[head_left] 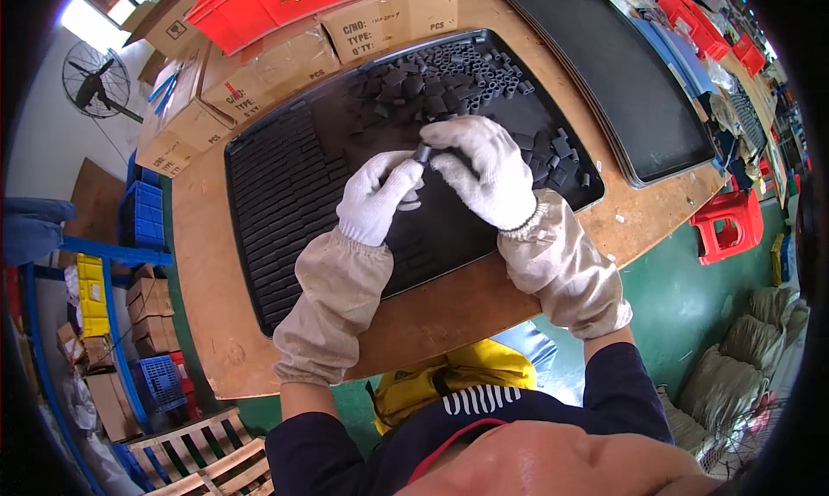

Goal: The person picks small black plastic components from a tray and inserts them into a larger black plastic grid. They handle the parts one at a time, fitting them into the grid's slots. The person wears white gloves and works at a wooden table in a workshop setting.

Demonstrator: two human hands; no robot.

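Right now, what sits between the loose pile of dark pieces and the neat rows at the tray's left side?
In the head view, the gloved left hand and right hand, pinching a small dark piece, hang over bare black tray floor.

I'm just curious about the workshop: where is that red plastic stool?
In the head view the red plastic stool stands on the green floor at the right, just past the wooden table's right end, below the empty black tray.

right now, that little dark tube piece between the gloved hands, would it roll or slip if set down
The dark tube piece looks short and round, so it would probably roll on the tray. It seems stiff, keeping its shape between the left hand and right hand. It is likely light, pinched by fingertips alone.
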